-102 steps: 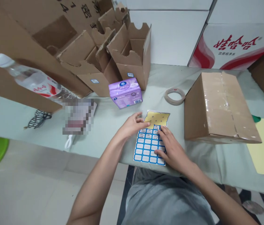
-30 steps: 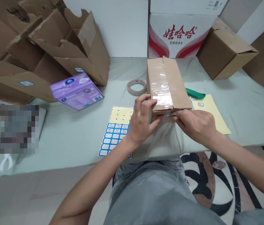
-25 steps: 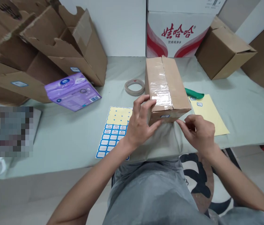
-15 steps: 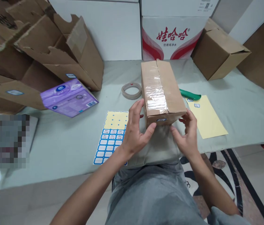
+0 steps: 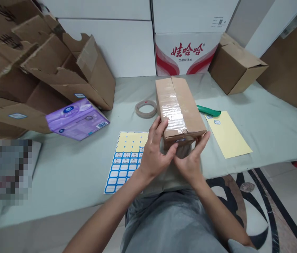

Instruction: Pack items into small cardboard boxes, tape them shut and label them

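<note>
A closed cardboard box point(image 5: 190, 112) with clear tape along its top stands on the cloth-covered table before me. My left hand point(image 5: 156, 154) grips its near left side, fingers on the upper edge and thumb by the small blue-edged label point(image 5: 180, 140) on the front face. At the near right corner, my right hand point(image 5: 192, 162) has its fingers against the box and its thumb low at the front; part of its grip is hidden. Left of the box lie a roll of tape point(image 5: 146, 115) and a sheet of blue-bordered labels point(image 5: 122, 173), partly behind my left hand and forearm.
To the right are a green toothed tool point(image 5: 210, 111) and a yellow sheet point(image 5: 230, 137). A purple tissue pack point(image 5: 78, 119) leans by open cardboard boxes point(image 5: 99, 80) at left. Behind stand a red-and-white carton point(image 5: 187, 66) and another brown box point(image 5: 239, 68).
My right hand has moved left and in against the front of the box, its thumb now near my left thumb. My left fingers have come onto the box's upper edge. The view has tilted slightly.
</note>
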`<state>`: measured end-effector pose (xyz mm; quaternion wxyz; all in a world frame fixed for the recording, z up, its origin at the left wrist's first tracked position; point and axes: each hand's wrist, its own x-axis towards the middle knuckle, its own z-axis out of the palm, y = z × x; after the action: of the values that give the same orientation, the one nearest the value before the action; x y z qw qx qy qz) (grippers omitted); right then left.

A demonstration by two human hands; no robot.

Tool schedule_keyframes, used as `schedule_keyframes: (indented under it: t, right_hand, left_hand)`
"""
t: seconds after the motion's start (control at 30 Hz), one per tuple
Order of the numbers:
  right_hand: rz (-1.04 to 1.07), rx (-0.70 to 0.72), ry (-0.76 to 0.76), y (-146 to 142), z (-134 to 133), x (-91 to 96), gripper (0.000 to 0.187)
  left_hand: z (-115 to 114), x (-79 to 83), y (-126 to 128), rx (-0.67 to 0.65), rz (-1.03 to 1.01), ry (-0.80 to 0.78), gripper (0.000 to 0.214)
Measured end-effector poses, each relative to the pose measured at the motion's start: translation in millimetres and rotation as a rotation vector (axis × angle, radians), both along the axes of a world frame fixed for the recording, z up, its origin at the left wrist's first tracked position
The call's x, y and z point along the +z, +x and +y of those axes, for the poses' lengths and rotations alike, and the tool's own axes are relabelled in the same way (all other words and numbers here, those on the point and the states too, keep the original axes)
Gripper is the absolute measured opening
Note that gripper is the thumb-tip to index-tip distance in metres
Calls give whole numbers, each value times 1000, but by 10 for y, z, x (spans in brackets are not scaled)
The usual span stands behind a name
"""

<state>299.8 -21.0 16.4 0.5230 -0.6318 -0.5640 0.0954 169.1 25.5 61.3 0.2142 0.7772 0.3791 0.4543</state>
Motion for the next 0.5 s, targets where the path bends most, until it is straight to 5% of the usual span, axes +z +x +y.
schedule_keyframes:
  t: [0.27,0.37,0.5]
  right_hand:
    - [-32,-123,-3,-133,152,3,138]
    - [5,-128,46,105,41,120,134]
    - [-103,-183,127,762,-449,375,119]
  left_hand:
    - [-171,28,154,21,44,38,66]
    - [-234,148,111,-48,81,34,60]
    - [-85,324,86,-103,22,58,57]
